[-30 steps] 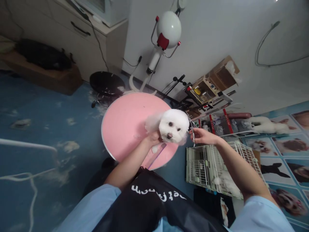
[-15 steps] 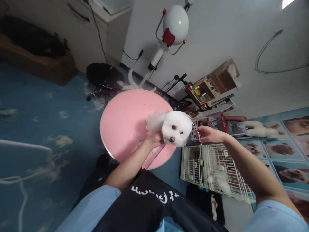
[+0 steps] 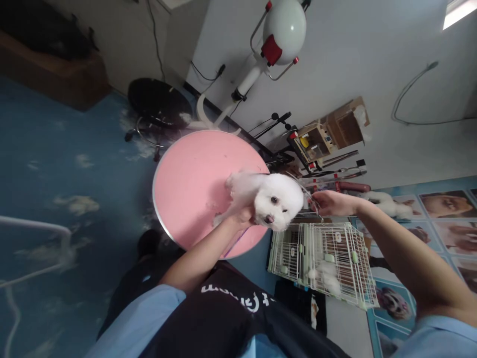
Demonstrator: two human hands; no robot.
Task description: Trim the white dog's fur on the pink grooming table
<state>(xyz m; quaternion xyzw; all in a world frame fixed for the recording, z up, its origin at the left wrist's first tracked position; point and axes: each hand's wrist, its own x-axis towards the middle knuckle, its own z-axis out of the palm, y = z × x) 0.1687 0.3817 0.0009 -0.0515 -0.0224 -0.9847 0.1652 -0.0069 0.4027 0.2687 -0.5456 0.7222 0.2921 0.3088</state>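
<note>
A white fluffy dog (image 3: pixel 280 200) is on a round pink grooming table (image 3: pixel 197 169), its head near the right rim and its face toward me. My left hand (image 3: pixel 244 217) is closed around the fur under its chin, and the fingertips are partly hidden. At the right, my right hand (image 3: pixel 328 203) grips a pair of curved scissors (image 3: pixel 307 191). The blades lie along the top of the dog's head, close to the fur. A thin purple strap (image 3: pixel 234 242) runs over the table below my left forearm.
A wire cage (image 3: pixel 324 263) with a white animal inside stands right of the table. Behind are a white dryer on a stand (image 3: pixel 285 32), a black stool (image 3: pixel 160 102) and a tool rack (image 3: pixel 316 141). Fur clumps (image 3: pixel 82 205) lie on the blue floor.
The view has shifted slightly. The dog's head sits a little farther right, still held under the chin. My right hand has moved right and slightly up with the scissors, whose angle has changed.
</note>
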